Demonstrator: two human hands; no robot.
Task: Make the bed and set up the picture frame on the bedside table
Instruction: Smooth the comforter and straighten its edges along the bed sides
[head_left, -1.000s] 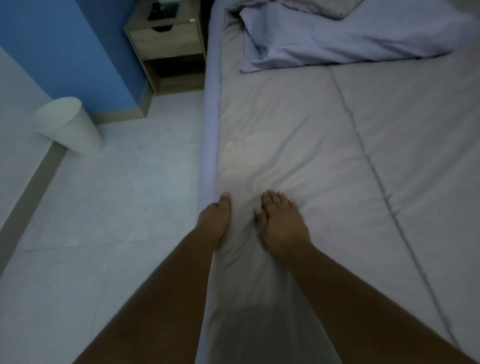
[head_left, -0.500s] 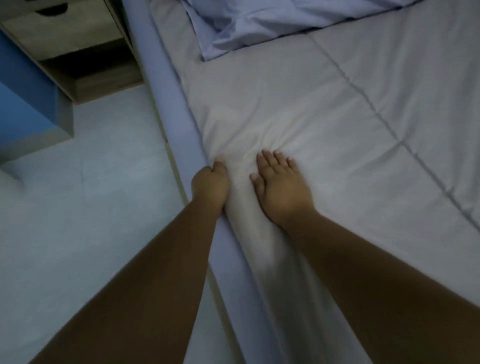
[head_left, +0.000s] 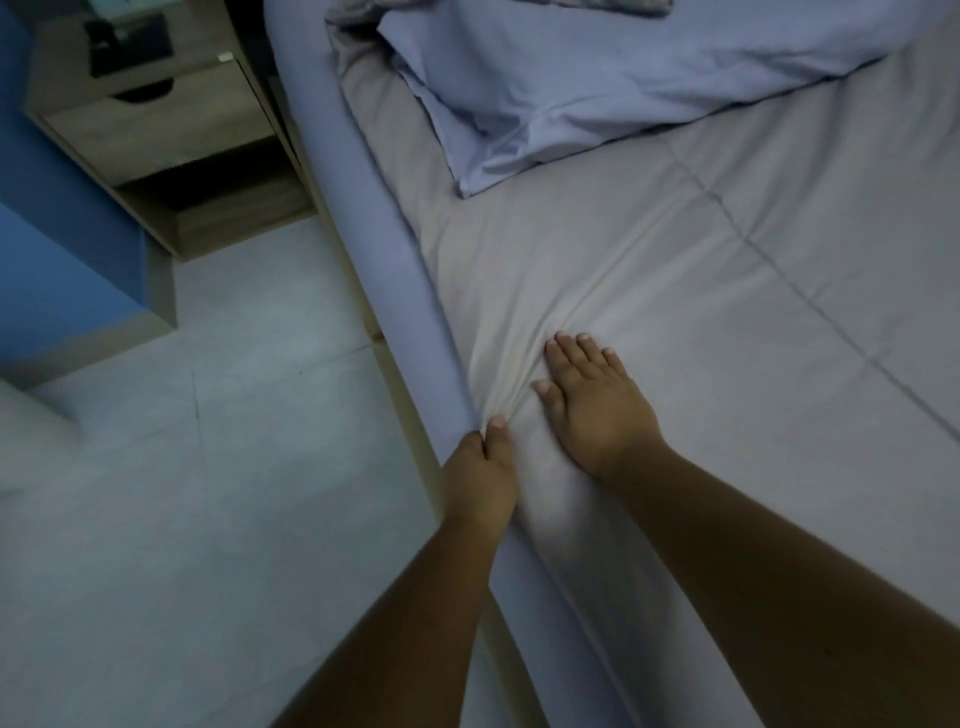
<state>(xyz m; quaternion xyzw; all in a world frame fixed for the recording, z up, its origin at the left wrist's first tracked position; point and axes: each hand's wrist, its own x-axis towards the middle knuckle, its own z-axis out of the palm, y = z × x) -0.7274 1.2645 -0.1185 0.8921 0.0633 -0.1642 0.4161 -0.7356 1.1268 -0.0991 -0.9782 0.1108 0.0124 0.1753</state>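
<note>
The sheet (head_left: 675, 322) spread over the bed is a plain pale grey-beige, crossed by thin darker grey seam lines that form a wide grid. The padded bed edge (head_left: 363, 218) beside it is a solid lavender-blue, and the pillow (head_left: 597, 88) at the head is the same light lavender, unpatterned. The bedside counter (head_left: 156, 130) shows a light brown wood grain with a dark cut-out on its drawer front. The wall (head_left: 57, 249) is bright blue. The floor (head_left: 182, 467) is pale grey-white tile with faint thin joint lines.
</note>
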